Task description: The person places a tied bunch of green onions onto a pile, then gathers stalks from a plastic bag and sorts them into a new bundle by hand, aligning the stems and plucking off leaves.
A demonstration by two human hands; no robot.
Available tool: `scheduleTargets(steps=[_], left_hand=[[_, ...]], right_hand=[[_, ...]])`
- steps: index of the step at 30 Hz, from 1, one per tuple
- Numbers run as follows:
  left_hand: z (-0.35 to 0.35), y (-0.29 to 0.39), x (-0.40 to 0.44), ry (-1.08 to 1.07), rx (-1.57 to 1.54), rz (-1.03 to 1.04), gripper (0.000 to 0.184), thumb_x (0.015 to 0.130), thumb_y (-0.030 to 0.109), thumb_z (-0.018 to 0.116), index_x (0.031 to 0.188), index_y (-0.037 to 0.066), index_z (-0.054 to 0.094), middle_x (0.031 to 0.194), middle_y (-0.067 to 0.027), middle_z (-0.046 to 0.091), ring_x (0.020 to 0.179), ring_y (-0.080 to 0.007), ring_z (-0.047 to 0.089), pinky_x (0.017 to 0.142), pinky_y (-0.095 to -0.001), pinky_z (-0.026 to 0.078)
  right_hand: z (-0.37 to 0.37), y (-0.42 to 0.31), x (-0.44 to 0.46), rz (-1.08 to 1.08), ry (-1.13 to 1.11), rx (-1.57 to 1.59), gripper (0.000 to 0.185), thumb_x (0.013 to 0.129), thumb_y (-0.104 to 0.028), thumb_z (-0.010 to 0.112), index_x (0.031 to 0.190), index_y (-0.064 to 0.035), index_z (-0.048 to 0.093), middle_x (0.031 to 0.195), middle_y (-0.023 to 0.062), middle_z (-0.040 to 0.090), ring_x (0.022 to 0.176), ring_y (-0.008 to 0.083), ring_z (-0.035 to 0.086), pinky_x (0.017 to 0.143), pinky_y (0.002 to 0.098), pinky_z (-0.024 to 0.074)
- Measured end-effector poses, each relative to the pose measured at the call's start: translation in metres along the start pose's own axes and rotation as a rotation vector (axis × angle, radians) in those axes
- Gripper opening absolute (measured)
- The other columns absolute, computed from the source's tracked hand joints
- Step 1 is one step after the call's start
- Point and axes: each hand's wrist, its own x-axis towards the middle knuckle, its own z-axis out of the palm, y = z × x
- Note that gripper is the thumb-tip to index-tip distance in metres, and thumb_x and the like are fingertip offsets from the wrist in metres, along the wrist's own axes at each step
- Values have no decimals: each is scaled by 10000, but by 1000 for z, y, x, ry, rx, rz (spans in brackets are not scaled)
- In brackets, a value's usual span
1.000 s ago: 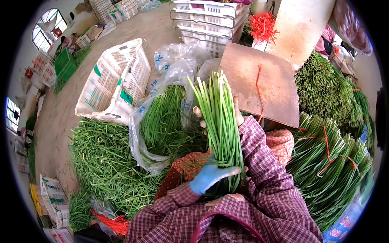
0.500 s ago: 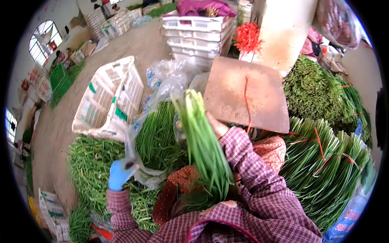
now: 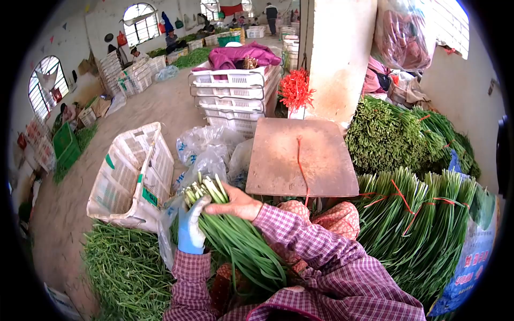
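Observation:
A bunch of green stalks [image 3: 241,249] lies slanted across my lap, its pale cut ends pointing up and left. Around its upper part my bare right hand [image 3: 235,204] is wrapped, close below the pale ends. My left hand [image 3: 192,227], in a blue and white glove, grips the same bunch from the left side, its thumb near the right hand's fingers. Beyond the hands a flat brown board [image 3: 278,160] has a red tie [image 3: 302,168] lying on it. Behind my left hand is a clear plastic bag [image 3: 167,235], partly hidden.
A white crate [image 3: 120,176] stands left, above loose greens [image 3: 126,273]. Stacked white crates [image 3: 230,93] stand behind plastic bags [image 3: 209,147]. Tied green bundles [image 3: 417,224] lie right, below more stalks [image 3: 385,136]. Red ties [image 3: 296,90] hang by a pillar [image 3: 337,64]. People are in the far background.
My left hand has moved out left from the bunch's lower part, then up to its pale ends. The bunch is lower and tilted left. The view has risen, showing more of the room.

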Motion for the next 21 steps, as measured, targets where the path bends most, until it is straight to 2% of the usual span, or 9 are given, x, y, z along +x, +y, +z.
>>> scheduleTargets(steps=[2, 5, 7, 9, 11, 17, 18, 19, 21], left_hand=[[-24, -40, 3, -86, -232, -60, 371, 965, 166, 471, 1297, -1, 465, 1239, -97, 542, 1115, -180, 544, 950, -303, 454], [-31, -49, 3, -125, -167, -31, 319, 953, 152, 490, 1233, 4, 526, 1213, -94, 561, 1083, -166, 564, 917, -294, 475], [-13, -31, -4, 66, -391, -165, 287, 928, 122, 520, 1187, 2, 554, 1151, -92, 595, 1041, -162, 587, 889, -286, 487], [-3, -19, -7, 166, -329, -133, 317, 887, 97, 556, 1183, -14, 543, 1088, -97, 622, 982, -164, 611, 879, -294, 493], [-1, -17, -9, 141, -237, -103, 300, 934, 152, 475, 1172, -12, 551, 1122, -106, 599, 1004, -183, 595, 878, -321, 504], [-4, -16, -9, 120, -242, -155, 322, 909, 184, 517, 1168, -5, 542, 1078, -128, 615, 959, -216, 619, 837, -341, 533], [0, -7, -7, 180, -345, -176, 332, 863, 165, 588, 1140, -9, 534, 930, -110, 642, 844, -199, 644, 780, -308, 546], [3, 11, -6, 187, -312, -125, 301, 859, 197, 597, 1108, 35, 550, 949, -110, 648, 853, -215, 653, 766, -308, 552], [-33, 25, 3, 108, -334, 23, 268, 856, 223, 605, 1085, 93, 556, 874, -70, 634, 829, -225, 656, 732, -321, 557]], right_hand=[[0, -7, 2, 3, -7, 88, 719, 769, -263, 777, 1346, -64, 397, 1194, 87, 589, 1132, 188, 525, 1026, 344, 390], [1, -3, 1, -10, -5, 220, 557, 795, -187, 752, 1266, -50, 489, 1111, 61, 631, 1007, 157, 590, 940, 324, 467], [-3, -5, -3, 88, 93, 154, 448, 809, -158, 737, 1204, -54, 553, 1065, 45, 647, 957, 131, 601, 884, 292, 492], [-4, -6, -6, -25, 121, 225, 361, 832, -124, 709, 1165, -58, 587, 1043, 27, 647, 939, 106, 593, 850, 261, 490], [-8, -6, -6, -1, 125, 227, 341, 842, -85, 692, 1166, -48, 592, 1020, 6, 647, 917, 86, 586, 823, 251, 485], [-6, -8, 0, -101, 41, 40, 126, 857, -76, 656, 969, -17, 647, 859, 55, 671, 739, 104, 611, 677, 262, 512], [-7, -7, 2, -105, 85, 63, 118, 860, -125, 657, 922, -25, 652, 796, 70, 668, 651, 119, 605, 613, 276, 510], [-14, -16, -1, -117, 242, -197, 169, 864, -186, 657, 922, -27, 655, 796, 78, 673, 631, 121, 603, 610, 275, 512], [-53, -25, 0, -71, 504, -171, 223, 837, -259, 701, 947, -67, 674, 789, 43, 670, 646, 108, 598, 606, 272, 489]])
